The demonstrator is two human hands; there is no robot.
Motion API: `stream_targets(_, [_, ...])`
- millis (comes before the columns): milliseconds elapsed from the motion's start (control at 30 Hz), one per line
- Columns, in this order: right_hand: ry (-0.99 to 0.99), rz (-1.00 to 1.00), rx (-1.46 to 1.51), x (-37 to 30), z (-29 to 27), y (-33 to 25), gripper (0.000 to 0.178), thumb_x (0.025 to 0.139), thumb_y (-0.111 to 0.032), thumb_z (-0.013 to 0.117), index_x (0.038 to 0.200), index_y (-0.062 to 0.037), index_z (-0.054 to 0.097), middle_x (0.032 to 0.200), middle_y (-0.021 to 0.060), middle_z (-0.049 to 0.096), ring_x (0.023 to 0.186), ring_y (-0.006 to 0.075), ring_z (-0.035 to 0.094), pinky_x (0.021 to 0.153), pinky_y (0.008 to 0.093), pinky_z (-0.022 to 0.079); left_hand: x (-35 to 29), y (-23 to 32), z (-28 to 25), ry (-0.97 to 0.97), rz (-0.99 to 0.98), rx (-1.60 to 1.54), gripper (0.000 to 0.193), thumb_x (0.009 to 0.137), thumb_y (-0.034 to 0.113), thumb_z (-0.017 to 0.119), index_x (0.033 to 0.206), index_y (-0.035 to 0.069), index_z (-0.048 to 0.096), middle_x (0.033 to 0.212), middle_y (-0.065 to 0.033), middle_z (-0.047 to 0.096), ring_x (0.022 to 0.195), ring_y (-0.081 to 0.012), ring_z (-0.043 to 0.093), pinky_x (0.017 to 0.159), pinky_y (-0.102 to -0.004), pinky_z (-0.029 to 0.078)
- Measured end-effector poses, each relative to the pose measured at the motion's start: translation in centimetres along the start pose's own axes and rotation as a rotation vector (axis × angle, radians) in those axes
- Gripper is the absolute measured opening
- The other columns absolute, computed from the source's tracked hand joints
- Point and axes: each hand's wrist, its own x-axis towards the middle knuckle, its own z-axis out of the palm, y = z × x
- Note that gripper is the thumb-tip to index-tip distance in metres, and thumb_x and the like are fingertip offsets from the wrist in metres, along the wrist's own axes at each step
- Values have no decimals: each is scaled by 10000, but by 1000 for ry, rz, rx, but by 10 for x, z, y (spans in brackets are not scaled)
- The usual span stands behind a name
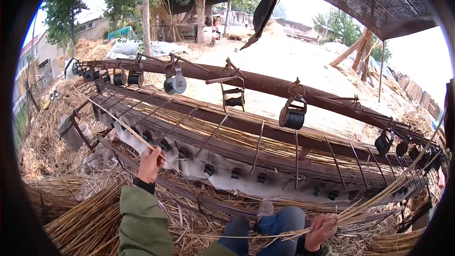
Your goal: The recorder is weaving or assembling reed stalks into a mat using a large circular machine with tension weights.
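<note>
My left hand (150, 165) is closed around one pale reed stalk (121, 123), which slants up and left across the front of a long weaving frame (303, 173). At the lower right, my right hand (321, 232) grips a small bundle of long reeds (374, 201); their far ends rise toward the right end of the frame. Rows of laid reeds (222, 137) lie along the frame behind its thin metal rods (257, 148). Spools of dark cord (292, 117) hang from the rusty pipe (265, 83) above.
More spools (236, 173) sit along the frame's pale front sheet (189, 161). A heap of reeds (90, 218) lies at the lower left, with loose straw around my legs (286, 223). Dark netting (360, 0) hangs overhead; leaning poles (358, 52) stand at the far right.
</note>
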Motion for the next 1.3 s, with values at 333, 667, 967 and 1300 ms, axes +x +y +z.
stream_targets(333, [15, 17, -28, 4, 3, 1, 234, 957, -280, 377, 871, -68, 430, 508, -11, 317, 392, 57, 292, 341, 200, 253, 11, -7, 62, -115, -115, -172, 168, 864, 214, 581, 816, 74, 501, 711, -84, 604, 506, -87, 521, 403, -203, 411])
stream_targets(667, [39, 2, -12, 9, 0, 1, 253, 957, -283, 380, 826, -69, 421, 513, -10, 319, 387, 58, 285, 335, 204, 255, 9, -5, 99, -319, -161, -361, 188, 905, 196, 504, 898, 9, 523, 814, -102, 608, 645, -118, 564, 535, -223, 485])
stream_targets(967, [95, 66, -7, 9, -9, -1, 242, 957, -284, 384, 836, -76, 416, 499, -17, 306, 377, 55, 278, 344, 203, 254, -30, -18, 140, -126, 1, -296, 152, 884, 179, 544, 914, 54, 463, 811, -135, 623, 598, -133, 590, 479, -205, 474])
stream_targets(1300, [53, 54, -151, 13, 2, -17, 407, 914, -423, 426, 659, -112, 363, 468, -9, 268, 365, 69, 246, 351, 222, 228, -14, -5, 104, -9, 117, -220, 190, 876, 217, 561, 893, 63, 450, 747, -105, 606, 548, -114, 560, 449, -201, 443])
